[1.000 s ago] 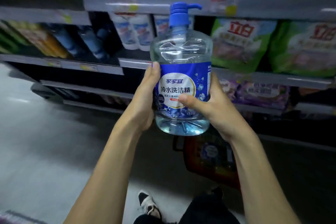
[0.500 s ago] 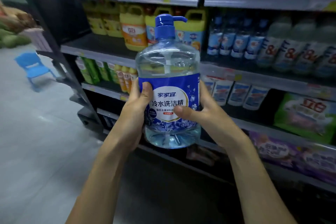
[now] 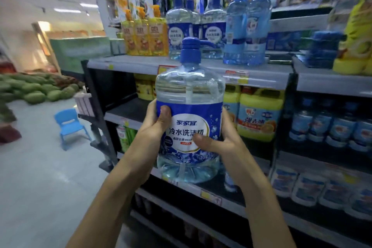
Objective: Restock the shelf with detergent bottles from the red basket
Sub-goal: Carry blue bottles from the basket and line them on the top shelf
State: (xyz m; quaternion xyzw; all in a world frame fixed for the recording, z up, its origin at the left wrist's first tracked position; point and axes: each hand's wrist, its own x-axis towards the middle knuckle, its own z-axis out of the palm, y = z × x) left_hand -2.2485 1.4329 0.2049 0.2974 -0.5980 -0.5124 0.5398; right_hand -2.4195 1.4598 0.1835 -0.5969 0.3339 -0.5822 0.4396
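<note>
A large clear detergent bottle [image 3: 190, 94] with a blue pump and a blue-and-white label is held upright in front of the shelving. My left hand [image 3: 154, 125] grips its left side, thumb on the label. My right hand [image 3: 223, 141] grips its right side, thumb across the label's lower part. On the top shelf [image 3: 141, 64] behind it stand matching pump bottles [image 3: 181, 32]. The red basket is out of view.
Orange pump bottles [image 3: 147, 34] stand left of the matching ones, taller blue bottles [image 3: 247, 24] to the right. Yellow jugs [image 3: 259, 115] and more bottles fill lower shelves. A blue plastic chair [image 3: 69, 125] and a pile of green melons [image 3: 36, 90] are on the floor at left.
My view has swung up and left from the basket and lower shelves to the top shelf. Both hands keep hold of the bottle, which has been raised along the shelving.
</note>
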